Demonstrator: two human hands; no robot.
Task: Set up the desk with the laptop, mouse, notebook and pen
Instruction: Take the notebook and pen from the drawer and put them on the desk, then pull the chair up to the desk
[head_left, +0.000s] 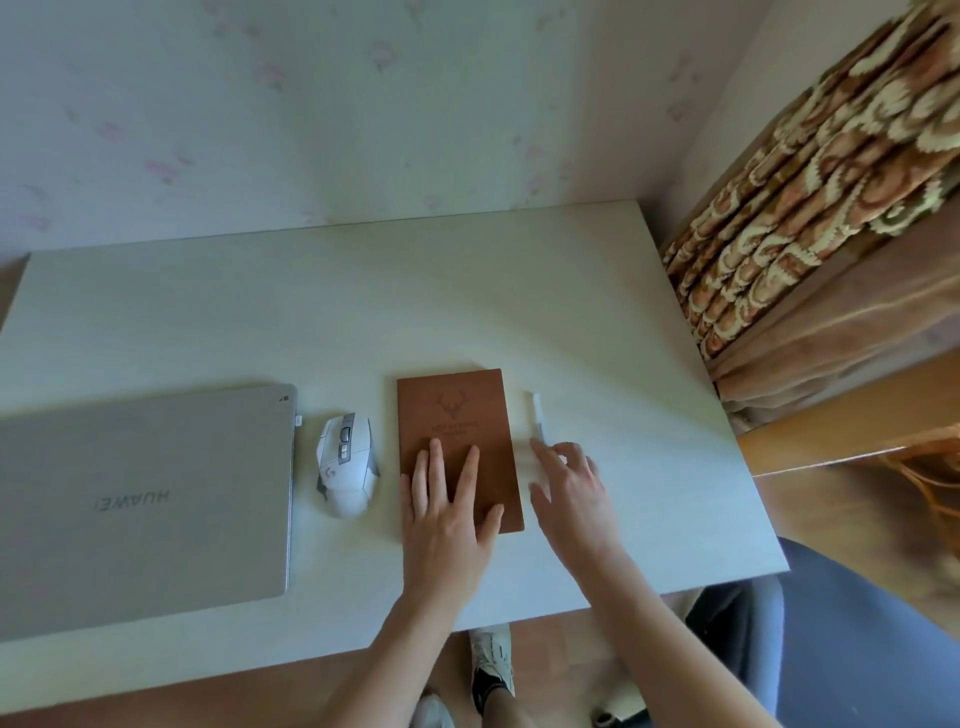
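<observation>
A closed silver laptop (140, 504) lies at the left of the white desk (363, 312). Right beside it sits a white mouse (345, 465). A closed brown notebook (457, 415) with a deer emblem lies to the mouse's right, and my left hand (447, 514) rests flat on its lower half with fingers spread. A white pen (537, 418) lies just right of the notebook, parallel to it. My right hand (571, 493) hovers over the pen's near end with fingers apart; the fingertips are blurred and cover that end.
A patterned brown curtain (810, 208) hangs past the desk's right edge. A blue chair (857, 639) stands at the lower right. The wallpapered wall (363, 104) runs along the desk's far edge. My shoe (491, 660) shows below the near edge.
</observation>
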